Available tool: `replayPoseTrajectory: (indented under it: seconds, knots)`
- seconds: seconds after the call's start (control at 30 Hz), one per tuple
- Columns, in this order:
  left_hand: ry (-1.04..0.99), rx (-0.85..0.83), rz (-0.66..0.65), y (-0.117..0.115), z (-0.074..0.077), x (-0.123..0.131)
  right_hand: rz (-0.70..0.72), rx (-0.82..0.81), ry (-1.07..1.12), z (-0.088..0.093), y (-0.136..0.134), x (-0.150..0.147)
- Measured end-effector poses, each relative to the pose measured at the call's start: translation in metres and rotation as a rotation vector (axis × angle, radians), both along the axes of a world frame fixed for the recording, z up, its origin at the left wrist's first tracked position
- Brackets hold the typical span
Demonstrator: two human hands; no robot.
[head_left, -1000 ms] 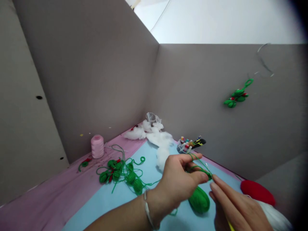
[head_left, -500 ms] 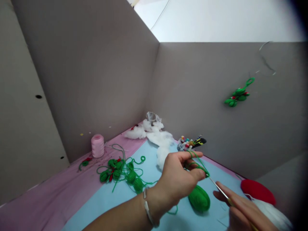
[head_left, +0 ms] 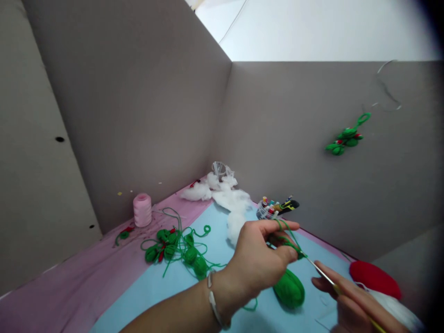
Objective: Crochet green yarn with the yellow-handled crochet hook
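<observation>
Green yarn (head_left: pixel 293 238) runs over the raised index finger of my left hand (head_left: pixel 258 254), and its thumb and other fingers pinch a small green worked piece (head_left: pixel 301 253). In my right hand (head_left: pixel 357 300) is a crochet hook (head_left: pixel 322 273) with a metal shaft and a yellowish handle; its tip meets the green piece at my left fingertips. Below my left hand lies a ball of green yarn (head_left: pixel 289 289), partly covered by that hand.
Green and red crocheted pieces (head_left: pixel 164 245) and tangled green yarn lie left. Behind are a pink thread spool (head_left: pixel 142 210), white stuffing (head_left: pixel 231 199) and a cup of pens (head_left: pixel 266 210). Red yarn (head_left: pixel 374 280) sits right. A green ornament (head_left: pixel 345 140) hangs on the wall.
The view has shifted slightly, moving the scene a little to the right. The hook's tip reaches slightly past the green piece's edge differently; both hands keep their grips.
</observation>
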State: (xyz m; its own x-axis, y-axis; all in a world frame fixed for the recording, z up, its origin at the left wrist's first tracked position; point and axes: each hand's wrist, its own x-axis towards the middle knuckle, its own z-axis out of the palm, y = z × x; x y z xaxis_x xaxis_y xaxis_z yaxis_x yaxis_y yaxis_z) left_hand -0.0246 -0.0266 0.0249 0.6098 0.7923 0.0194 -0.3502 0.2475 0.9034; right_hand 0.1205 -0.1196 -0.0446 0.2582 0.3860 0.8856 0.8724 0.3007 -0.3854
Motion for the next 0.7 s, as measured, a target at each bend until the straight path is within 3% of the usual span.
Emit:
replayPoseTrajectory:
  seconds: [0.23,0.5,0.7]
  knots:
    - [0.011,0.004,0.000,0.000,0.000,-0.001,0.078,0.005,-0.045,0.002,0.001,0.010]
    - [0.054,0.080,0.023,0.000,-0.001,-0.001,0.000,0.001,0.063,0.002,0.002,-0.001]
    - [0.097,0.468,0.248,-0.009,-0.004,-0.004,0.002,0.002,-0.139,-0.004,-0.002,0.015]
